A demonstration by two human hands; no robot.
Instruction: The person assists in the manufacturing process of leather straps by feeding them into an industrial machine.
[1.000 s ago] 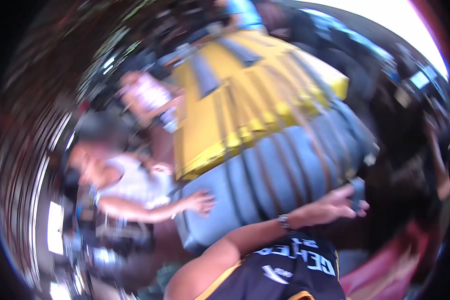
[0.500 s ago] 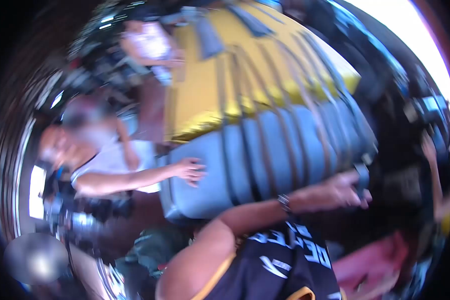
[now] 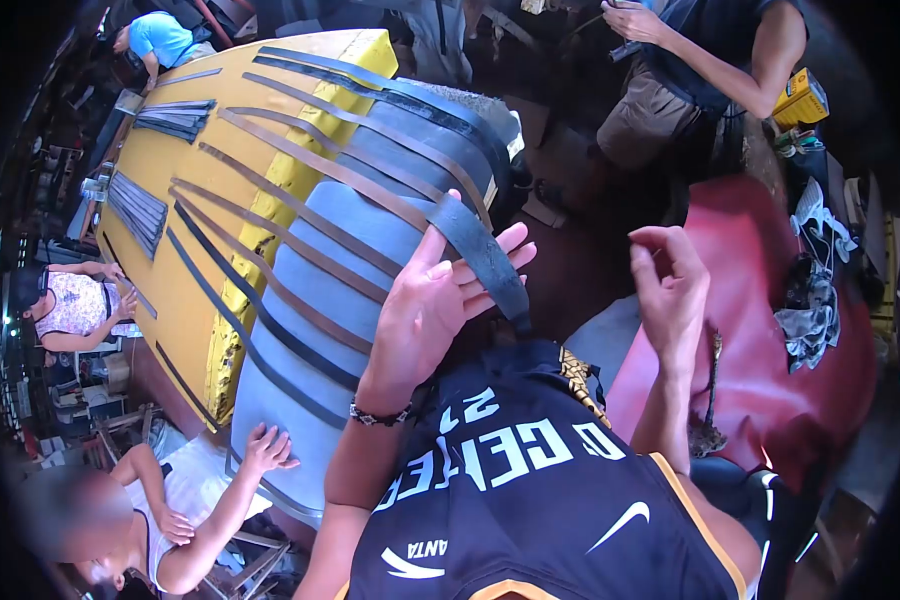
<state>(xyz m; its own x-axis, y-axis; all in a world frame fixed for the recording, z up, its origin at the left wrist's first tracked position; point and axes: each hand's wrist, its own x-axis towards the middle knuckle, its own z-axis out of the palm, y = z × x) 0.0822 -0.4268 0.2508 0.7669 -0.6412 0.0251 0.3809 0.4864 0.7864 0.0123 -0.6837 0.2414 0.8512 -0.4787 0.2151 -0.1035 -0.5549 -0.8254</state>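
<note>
My left hand (image 3: 425,310), palm up with a beaded bracelet at the wrist, holds a short dark leather strip (image 3: 480,255) that runs across its fingers. Its free end hangs past the fingertips. To the right, my right hand (image 3: 673,285) is raised apart from the strip, with thumb and fingers curled into a pinch. Whether anything small sits between those fingertips I cannot make out. Beyond my left hand, long brown and black strips (image 3: 320,230) lie side by side across a grey-blue padded surface (image 3: 300,420) and the yellow table (image 3: 185,150).
A co-worker's hand (image 3: 270,450) rests on the padded surface at lower left. Other people stand along the yellow table and at upper right. Bundles of dark strips (image 3: 140,212) lie on the table. Red sheet material (image 3: 760,300) and a yellow can (image 3: 802,98) are on the right.
The view has swung, and the yellow table now lies further left. My left hand has turned palm up with the strip across its fingers. My right hand has come into clear view.
</note>
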